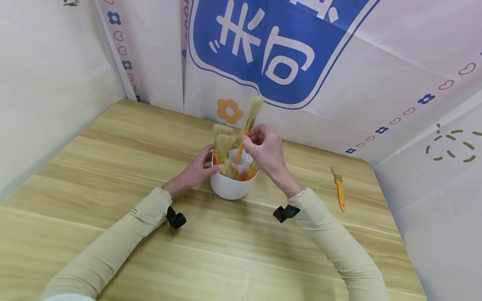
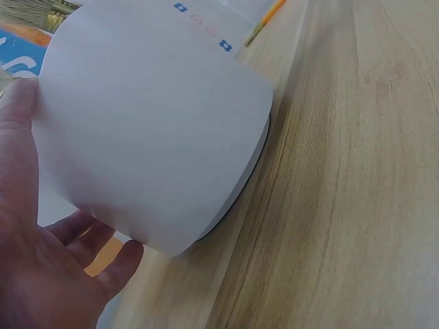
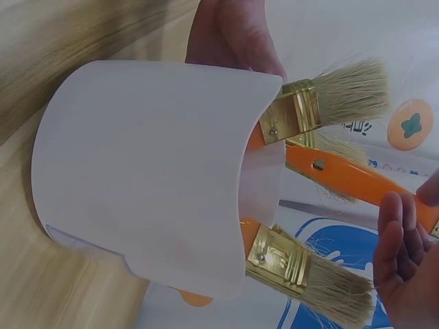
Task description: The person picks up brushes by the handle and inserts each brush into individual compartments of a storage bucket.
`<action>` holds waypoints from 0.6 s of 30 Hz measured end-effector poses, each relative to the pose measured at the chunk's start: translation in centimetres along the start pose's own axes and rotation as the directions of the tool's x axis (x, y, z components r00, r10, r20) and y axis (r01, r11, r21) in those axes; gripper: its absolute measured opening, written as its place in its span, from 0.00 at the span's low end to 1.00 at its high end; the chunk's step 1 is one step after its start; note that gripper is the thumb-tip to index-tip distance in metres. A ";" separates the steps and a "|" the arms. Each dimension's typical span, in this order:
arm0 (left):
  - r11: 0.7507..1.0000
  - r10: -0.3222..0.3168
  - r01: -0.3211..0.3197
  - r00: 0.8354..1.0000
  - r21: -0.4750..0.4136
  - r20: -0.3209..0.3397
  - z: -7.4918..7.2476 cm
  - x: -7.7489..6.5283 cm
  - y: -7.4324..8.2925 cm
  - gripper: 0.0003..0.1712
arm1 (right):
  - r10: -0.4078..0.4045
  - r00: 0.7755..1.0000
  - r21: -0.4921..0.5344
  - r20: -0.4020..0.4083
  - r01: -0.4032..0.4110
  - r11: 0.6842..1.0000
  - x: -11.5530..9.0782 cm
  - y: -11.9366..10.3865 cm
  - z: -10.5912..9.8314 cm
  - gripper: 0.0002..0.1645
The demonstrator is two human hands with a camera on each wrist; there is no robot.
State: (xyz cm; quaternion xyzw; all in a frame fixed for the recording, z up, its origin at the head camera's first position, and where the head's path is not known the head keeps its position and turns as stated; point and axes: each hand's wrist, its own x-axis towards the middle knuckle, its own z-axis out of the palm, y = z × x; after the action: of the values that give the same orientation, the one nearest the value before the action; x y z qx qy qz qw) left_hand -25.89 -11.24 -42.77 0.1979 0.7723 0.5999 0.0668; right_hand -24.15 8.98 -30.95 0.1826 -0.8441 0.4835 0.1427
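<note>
A white holder [image 1: 229,188] stands on the table with several flat paintbrushes [image 1: 224,144] in it, bristles up. My left hand [image 1: 197,169] holds its left side, thumb at the rim and fingers round the wall, as the left wrist view shows. Above the opening, my right hand [image 1: 267,148] pinches another paintbrush [image 3: 350,178] by its orange handle. That brush points bristles up, and its handle end reaches down over the holder's mouth. Pale bristles and gold ferrules [image 3: 278,260] stick out over the rim in the right wrist view.
One more orange-handled paintbrush [image 1: 339,190] lies on the wooden table [image 1: 211,251] at the right. A printed sheet with a blue sign [image 1: 286,50] hangs behind the table's back edge. Pale walls close off both sides.
</note>
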 end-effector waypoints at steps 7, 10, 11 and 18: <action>1.000 -0.008 0.008 1.000 0.011 -0.006 0.0 0.0 -0.2 0.38 | -0.021 1.000 -0.083 -0.004 0.021 0.996 0.6 0.1 0.4 0.07; 1.000 -0.003 0.003 1.000 0.007 -0.004 0.1 0.1 -0.2 0.38 | -0.026 1.000 -0.148 0.004 0.026 0.989 0.9 0.1 0.6 0.07; 1.000 -0.003 0.003 1.000 0.004 -0.003 0.2 0.1 -0.3 0.38 | -0.025 1.000 -0.166 0.008 0.026 0.986 1.0 0.0 0.6 0.07; 1.000 -0.006 0.006 1.000 -0.006 0.006 0.1 0.2 -0.4 0.37 | 0.036 0.997 -0.230 0.068 -0.020 0.973 1.3 -1.1 1.0 0.09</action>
State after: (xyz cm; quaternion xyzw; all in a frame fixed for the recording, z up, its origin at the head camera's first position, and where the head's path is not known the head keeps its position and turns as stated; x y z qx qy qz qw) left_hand -26.16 -11.19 -43.13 0.1969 0.7710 0.6014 0.0715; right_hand -24.87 7.34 -30.07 0.1703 -0.9014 0.3779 0.1254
